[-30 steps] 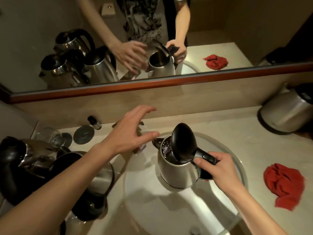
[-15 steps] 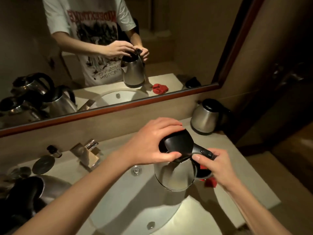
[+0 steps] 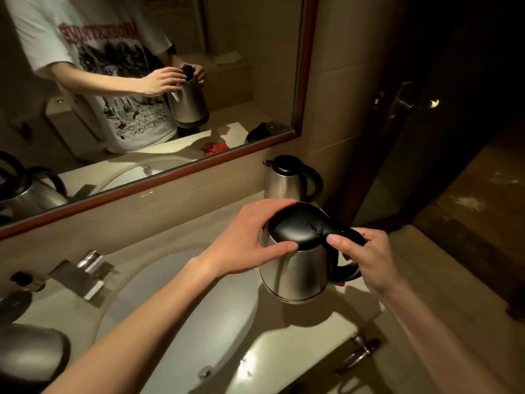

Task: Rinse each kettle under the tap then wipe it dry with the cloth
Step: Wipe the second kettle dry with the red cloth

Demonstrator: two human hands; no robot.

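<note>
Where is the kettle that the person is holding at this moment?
In the head view, the held kettle sits right of centre, above the counter edge just right of the basin, with the left hand on its lid and the right hand gripping its handle.

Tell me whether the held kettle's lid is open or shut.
Shut: the black lid lies flat on the kettle, with the left hand over it.

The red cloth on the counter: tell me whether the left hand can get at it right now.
Probably not directly. The red cloth shows only as a sliver behind the held steel kettle, which blocks it, and the left hand is gripping the kettle's black lid.
</note>
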